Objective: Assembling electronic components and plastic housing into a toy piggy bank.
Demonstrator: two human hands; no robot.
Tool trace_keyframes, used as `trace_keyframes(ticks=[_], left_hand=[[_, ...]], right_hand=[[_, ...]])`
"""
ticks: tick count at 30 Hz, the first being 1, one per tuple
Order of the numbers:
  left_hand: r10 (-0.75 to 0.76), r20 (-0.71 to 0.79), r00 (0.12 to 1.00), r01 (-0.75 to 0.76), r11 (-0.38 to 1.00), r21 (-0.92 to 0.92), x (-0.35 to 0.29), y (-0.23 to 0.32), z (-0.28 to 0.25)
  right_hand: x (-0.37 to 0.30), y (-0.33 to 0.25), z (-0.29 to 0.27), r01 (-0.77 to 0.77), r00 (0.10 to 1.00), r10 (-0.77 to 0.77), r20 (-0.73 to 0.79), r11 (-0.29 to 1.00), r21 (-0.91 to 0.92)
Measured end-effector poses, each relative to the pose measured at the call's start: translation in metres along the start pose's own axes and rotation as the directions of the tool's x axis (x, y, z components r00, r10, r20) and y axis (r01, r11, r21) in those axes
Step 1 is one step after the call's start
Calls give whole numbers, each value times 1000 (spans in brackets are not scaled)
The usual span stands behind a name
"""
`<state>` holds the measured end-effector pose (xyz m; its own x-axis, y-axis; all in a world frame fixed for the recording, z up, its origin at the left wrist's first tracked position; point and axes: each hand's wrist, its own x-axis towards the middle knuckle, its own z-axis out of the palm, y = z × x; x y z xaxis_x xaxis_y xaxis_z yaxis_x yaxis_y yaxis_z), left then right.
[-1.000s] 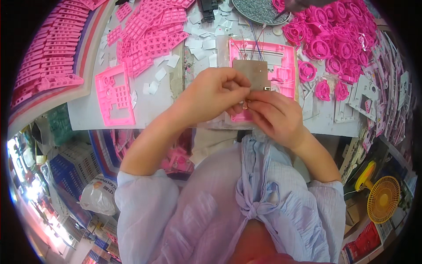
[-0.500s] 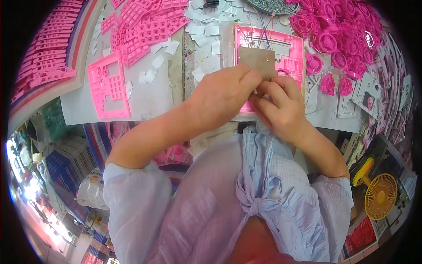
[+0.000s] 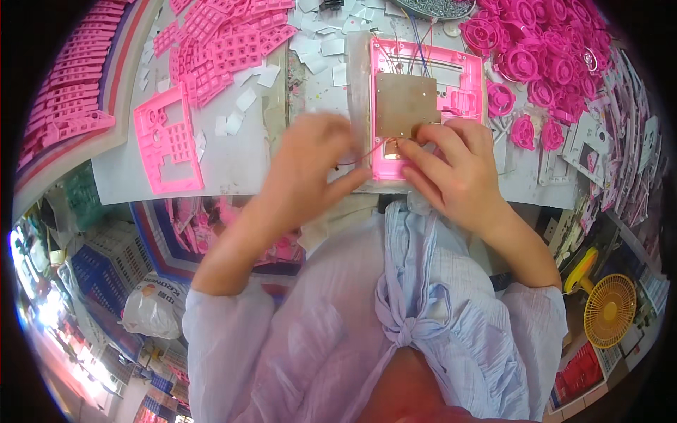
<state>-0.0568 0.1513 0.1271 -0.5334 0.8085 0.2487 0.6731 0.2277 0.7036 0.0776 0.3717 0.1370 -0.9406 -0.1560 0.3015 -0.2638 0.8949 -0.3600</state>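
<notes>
A pink plastic case lies before me, with a flat brown board over its left part. Thin coloured wires run up from behind the board's top edge. My right hand has its curled fingertips at the board's lower edge, beside a shiny coppery patch. Left of the case, my left hand is smeared by motion, its thumb and fingers apart. A thin red wire stretches between the hands; whether my left fingers touch it is unclear.
At left lies another pink frame, below piled pink keypad pieces and scattered white squares. Pink round parts heap up at right, next to stacked white panels. A tray of small metal pieces stands at the back.
My left hand has moved left, away from the board. The board has come lower over the case, and the red wire and coppery patch now show. My right hand stays near its edge.
</notes>
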Motion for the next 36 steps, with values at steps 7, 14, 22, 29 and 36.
trace_keyframes(ticks=[7,14,22,29,36], left_hand=[[11,-289,957,-3,1000,26,15,0,-5],[-507,22,862,352,567,-744,46,17,17],[-381,226,897,438,689,-578,39,20,15],[-260,210,942,332,808,-488,35,27,17],[-331,299,895,445,714,-540,40,27,21]], right_hand=[[-6,-11,1,-20,987,42,153,989,-144],[11,-5,-20,-10,920,30,390,999,-52],[10,7,-31,-64,963,18,270,985,160],[7,14,-36,-301,941,337,28,799,521],[6,18,-22,-56,977,105,-186,966,252]])
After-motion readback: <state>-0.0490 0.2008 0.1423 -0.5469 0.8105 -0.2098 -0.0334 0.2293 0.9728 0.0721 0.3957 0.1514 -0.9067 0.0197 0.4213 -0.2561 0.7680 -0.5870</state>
